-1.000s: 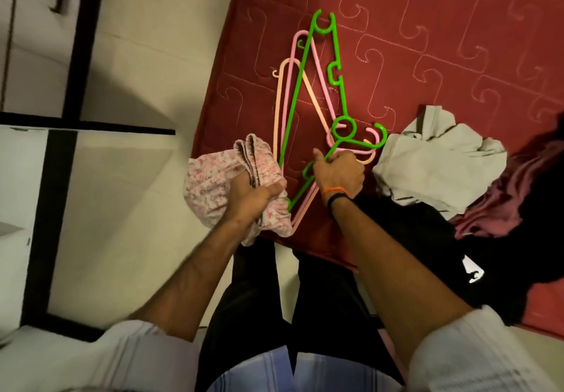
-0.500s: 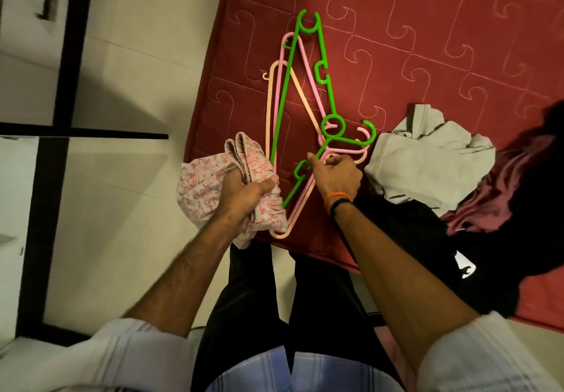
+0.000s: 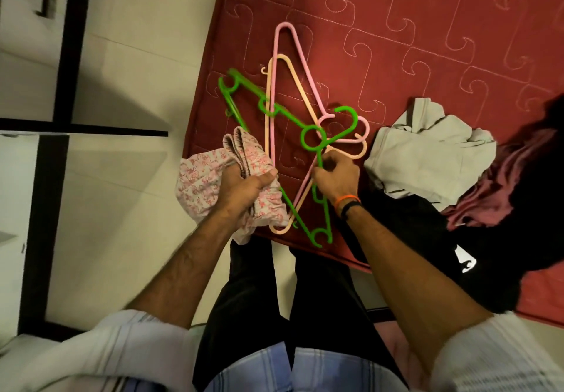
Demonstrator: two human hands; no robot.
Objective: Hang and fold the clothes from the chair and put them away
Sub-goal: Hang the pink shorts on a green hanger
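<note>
Red mattress edge: right hand grips green hanger.

Warm, dimmish indoor light falls from above, giving everything a yellow cast. On the pale floor grey shadows spread at about nine o'clock, their edges sharp. The green hanger smears with motion blur at its ten o'clock end; the red mattress stitching stays fairly crisp. The black garment at three to four o'clock sinks into near-featureless dark. Wide-angle distortion bends the dark door frame and stretches the white sleeves along the bottom edge, which look soft.
</note>
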